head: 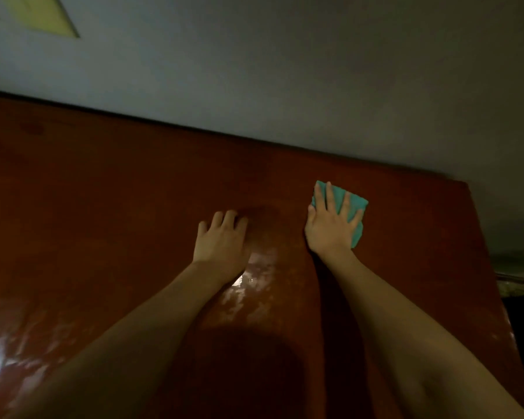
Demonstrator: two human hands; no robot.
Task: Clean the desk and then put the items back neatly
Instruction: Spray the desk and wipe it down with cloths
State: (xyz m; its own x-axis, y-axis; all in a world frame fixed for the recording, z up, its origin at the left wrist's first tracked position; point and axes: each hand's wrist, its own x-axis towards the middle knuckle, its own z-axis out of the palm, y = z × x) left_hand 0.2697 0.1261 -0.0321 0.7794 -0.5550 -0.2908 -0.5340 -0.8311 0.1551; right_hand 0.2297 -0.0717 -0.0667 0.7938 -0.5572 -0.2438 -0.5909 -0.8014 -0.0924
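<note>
Head view | right hand [330, 228] flat, pressing teal cloth [356, 207] near desk [103, 192] far-right edge | left hand [221, 240] loosely curled, holding nothing

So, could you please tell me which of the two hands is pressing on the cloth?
The right hand: it lies flat on the green cloth, while the left hand rests on the bare desk.

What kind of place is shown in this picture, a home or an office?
Probably a dim room in a home, though I cannot be sure: a glossy reddish-brown wooden desk stands against a plain grey wall, and the right hand presses a small teal cleaning cloth on it.
</note>
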